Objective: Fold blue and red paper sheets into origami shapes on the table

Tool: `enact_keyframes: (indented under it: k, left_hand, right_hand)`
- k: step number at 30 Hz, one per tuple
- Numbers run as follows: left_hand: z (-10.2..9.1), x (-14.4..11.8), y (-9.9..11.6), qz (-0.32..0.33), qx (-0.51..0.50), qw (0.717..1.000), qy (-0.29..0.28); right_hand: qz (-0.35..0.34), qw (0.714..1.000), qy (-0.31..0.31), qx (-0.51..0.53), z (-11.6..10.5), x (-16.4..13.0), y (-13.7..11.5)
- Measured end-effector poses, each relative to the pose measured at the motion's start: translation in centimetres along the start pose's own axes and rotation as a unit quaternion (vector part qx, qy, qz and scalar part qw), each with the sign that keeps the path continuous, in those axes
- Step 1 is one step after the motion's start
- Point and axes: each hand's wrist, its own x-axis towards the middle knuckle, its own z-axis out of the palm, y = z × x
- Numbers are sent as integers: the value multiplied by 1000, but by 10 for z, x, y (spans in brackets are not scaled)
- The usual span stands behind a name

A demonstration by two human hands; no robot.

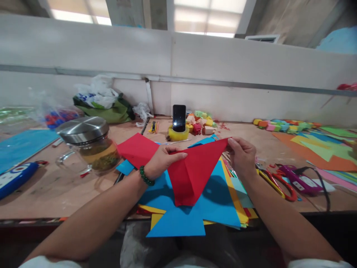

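red paper [192, 175], folded to a triangle, held above blue sheets [214, 201] on the table [55, 193], left hand [161, 162] pinching one corner, right hand [241, 154] the other, lower sheets partly hidden; lidded glass jar [92, 147] of brownish liquid at left.

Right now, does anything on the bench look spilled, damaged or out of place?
Nothing looks spilled or damaged. The one oddity: the stack of coloured paper overhangs the table's near edge. Both hands, left hand and right hand, hold the folded red paper above it. The lidded glass jar stands upright.
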Motion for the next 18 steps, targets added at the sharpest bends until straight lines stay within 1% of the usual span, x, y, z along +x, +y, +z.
enact_keyframes:
  k: [5, 13, 18]
  left_hand:
    - [0, 0, -1, -6, -19, 1000, -1]
    - [-1, 1, -1, 23, 13, 1000, -1]
    - [-2, 1, -1, 36, 38, 999, -5]
  right_hand:
    - [4, 1000, 9, 0, 1, 0, 1]
    - [12, 1000, 15, -17, 3, 0, -1]
    - [27, 999, 4, -34, 2, 2, 0]
